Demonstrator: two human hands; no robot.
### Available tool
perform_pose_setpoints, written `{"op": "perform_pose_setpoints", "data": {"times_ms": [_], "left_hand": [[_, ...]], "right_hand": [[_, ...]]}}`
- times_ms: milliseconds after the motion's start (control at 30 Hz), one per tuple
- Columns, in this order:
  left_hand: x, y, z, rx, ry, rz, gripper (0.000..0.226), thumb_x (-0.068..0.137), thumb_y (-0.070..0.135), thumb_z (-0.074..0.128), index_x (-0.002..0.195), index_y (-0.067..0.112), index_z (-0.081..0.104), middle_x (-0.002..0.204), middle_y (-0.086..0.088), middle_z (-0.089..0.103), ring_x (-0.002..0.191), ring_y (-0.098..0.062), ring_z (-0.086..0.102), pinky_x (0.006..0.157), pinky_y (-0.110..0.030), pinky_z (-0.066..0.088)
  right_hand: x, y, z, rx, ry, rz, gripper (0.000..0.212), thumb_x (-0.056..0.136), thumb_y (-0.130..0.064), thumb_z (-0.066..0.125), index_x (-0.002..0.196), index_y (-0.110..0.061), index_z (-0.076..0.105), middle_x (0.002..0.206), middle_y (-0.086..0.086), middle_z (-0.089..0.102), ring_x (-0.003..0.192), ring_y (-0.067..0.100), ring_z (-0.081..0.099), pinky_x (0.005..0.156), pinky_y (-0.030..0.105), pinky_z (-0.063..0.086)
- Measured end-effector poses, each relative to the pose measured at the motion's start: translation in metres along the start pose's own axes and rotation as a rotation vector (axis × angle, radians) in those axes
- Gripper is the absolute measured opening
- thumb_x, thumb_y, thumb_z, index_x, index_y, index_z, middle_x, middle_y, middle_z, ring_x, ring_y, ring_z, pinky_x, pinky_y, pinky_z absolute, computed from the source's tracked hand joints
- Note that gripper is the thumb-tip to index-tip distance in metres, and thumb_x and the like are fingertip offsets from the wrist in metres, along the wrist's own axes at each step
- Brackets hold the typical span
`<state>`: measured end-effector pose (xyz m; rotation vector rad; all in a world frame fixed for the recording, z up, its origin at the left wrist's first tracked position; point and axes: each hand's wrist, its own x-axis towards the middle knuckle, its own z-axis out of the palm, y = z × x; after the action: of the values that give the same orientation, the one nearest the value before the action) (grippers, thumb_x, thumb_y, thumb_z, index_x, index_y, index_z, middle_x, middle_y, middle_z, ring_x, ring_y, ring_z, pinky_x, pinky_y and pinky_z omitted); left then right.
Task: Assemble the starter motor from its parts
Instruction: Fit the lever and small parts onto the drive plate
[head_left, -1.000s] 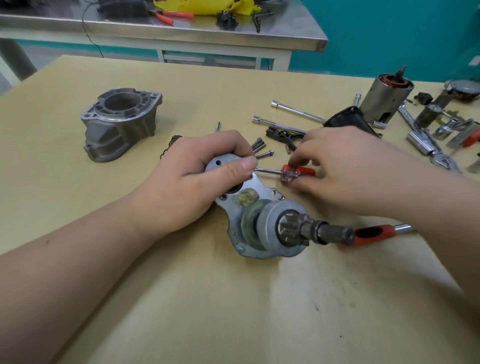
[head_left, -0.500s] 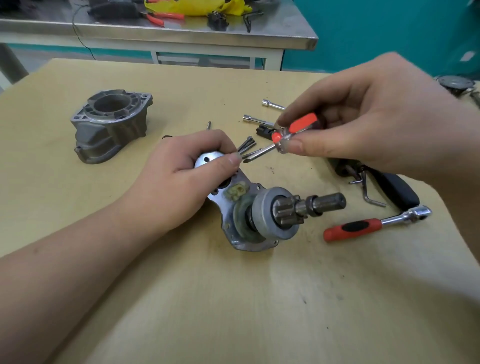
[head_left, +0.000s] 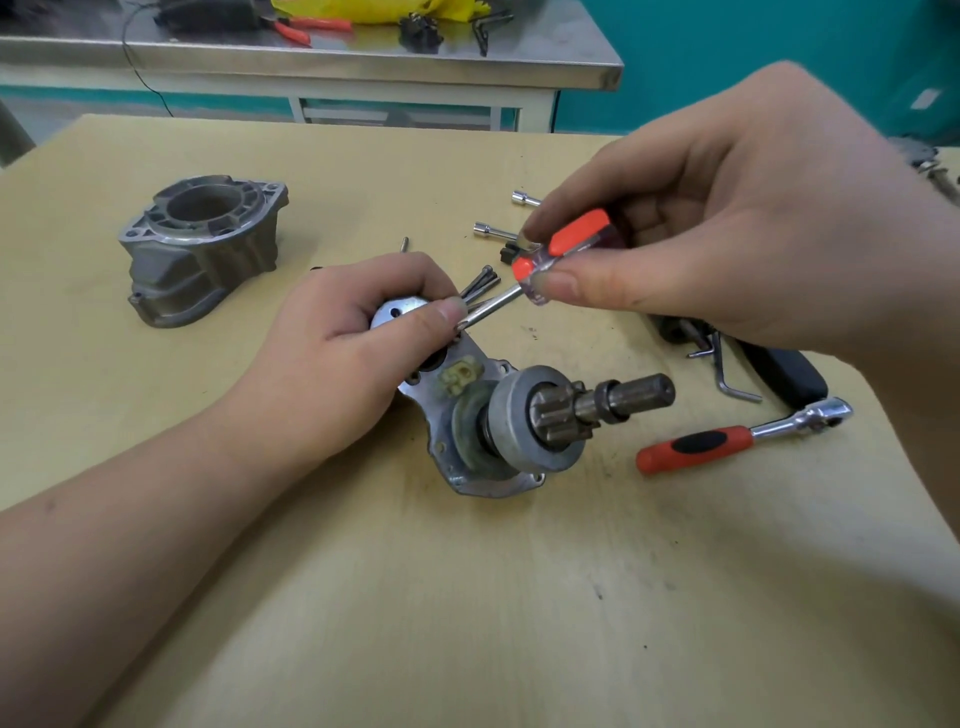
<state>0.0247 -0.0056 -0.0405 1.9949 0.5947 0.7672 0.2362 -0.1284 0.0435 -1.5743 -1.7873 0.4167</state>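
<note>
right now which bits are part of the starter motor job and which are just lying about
In the job:
- left hand gripping the silver plate with pinion gear shaft
- right hand pinching the small red-handled screwdriver
- loose dark bolts
- grey cast aluminium housing

Lying about:
- red-and-black ratchet wrench
- bent hex key
- two chrome socket bars

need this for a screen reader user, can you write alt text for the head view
A left hand holds a metal plate with a pinion gear and shaft on a tan table, while the right hand points a small red-handled screwdriver at it. A grey housing and ratchet lie nearby.
</note>
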Motion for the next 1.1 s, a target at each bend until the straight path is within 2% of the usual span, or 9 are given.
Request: {"op": "perform_pose_setpoints", "data": {"times_ms": [200, 333, 567, 833, 1000, 1100], "left_hand": [[-0.0005, 0.0008, -0.0001, 0.006, 0.0, -0.002, 0.017, 0.094, 0.027, 0.062, 0.081, 0.019, 0.07, 0.069, 0.012, 0.062, 0.067, -0.009, 0.055, 0.061, -0.02, 0.04], [-0.0001, 0.0014, 0.0002, -0.001, 0.0, -0.004, 0.017, 0.094, 0.026, 0.062, 0.08, 0.018, 0.069, 0.068, 0.012, 0.061, 0.066, -0.009, 0.054, 0.061, -0.02, 0.039], [-0.0005, 0.0012, 0.0005, 0.001, 0.009, -0.013, 0.018, 0.093, 0.028, 0.062, 0.081, 0.017, 0.07, 0.068, 0.011, 0.06, 0.066, -0.009, 0.053, 0.061, -0.02, 0.039], [-0.0001, 0.002, 0.001, 0.01, 0.008, -0.013, 0.017, 0.093, 0.027, 0.062, 0.079, 0.021, 0.069, 0.068, 0.011, 0.061, 0.066, -0.008, 0.054, 0.062, -0.021, 0.039], [-0.0003, 0.003, 0.0013, 0.016, 0.015, -0.021, 0.019, 0.092, 0.029, 0.062, 0.081, 0.017, 0.071, 0.068, 0.009, 0.06, 0.066, -0.01, 0.053, 0.061, -0.022, 0.039], [-0.0005, 0.0039, 0.0016, 0.002, 0.012, -0.028, 0.019, 0.092, 0.029, 0.062, 0.081, 0.016, 0.071, 0.067, 0.01, 0.06, 0.065, -0.009, 0.053, 0.061, -0.022, 0.039]], "right_hand": [[-0.0009, -0.0027, -0.0021, -0.069, -0.014, -0.029, 0.031, 0.08, -0.046, 0.082, 0.107, -0.03, 0.081, 0.089, -0.001, 0.079, 0.083, 0.021, 0.076, 0.077, 0.05, 0.063], [-0.001, -0.0028, 0.0008, -0.095, 0.006, -0.055, 0.027, 0.081, -0.041, 0.083, 0.104, -0.029, 0.081, 0.086, 0.002, 0.079, 0.077, 0.023, 0.075, 0.072, 0.049, 0.063], [-0.0009, -0.003, 0.002, -0.093, 0.003, -0.063, 0.032, 0.082, -0.037, 0.083, 0.111, -0.026, 0.08, 0.093, -0.004, 0.079, 0.084, 0.016, 0.077, 0.079, 0.037, 0.064], [-0.0006, -0.0008, 0.0033, -0.065, -0.01, -0.08, 0.034, 0.082, -0.032, 0.083, 0.114, -0.021, 0.079, 0.096, -0.002, 0.079, 0.087, 0.017, 0.077, 0.082, 0.035, 0.063], [-0.0007, -0.0029, 0.0044, -0.082, -0.011, -0.099, 0.036, 0.083, -0.028, 0.083, 0.116, -0.018, 0.075, 0.097, 0.0, 0.076, 0.086, 0.021, 0.076, 0.078, 0.038, 0.064], [-0.0018, -0.0048, 0.0045, -0.141, 0.009, -0.109, 0.029, 0.084, -0.029, 0.084, 0.11, -0.018, 0.076, 0.092, -0.007, 0.075, 0.08, 0.015, 0.074, 0.073, 0.032, 0.062]]}}
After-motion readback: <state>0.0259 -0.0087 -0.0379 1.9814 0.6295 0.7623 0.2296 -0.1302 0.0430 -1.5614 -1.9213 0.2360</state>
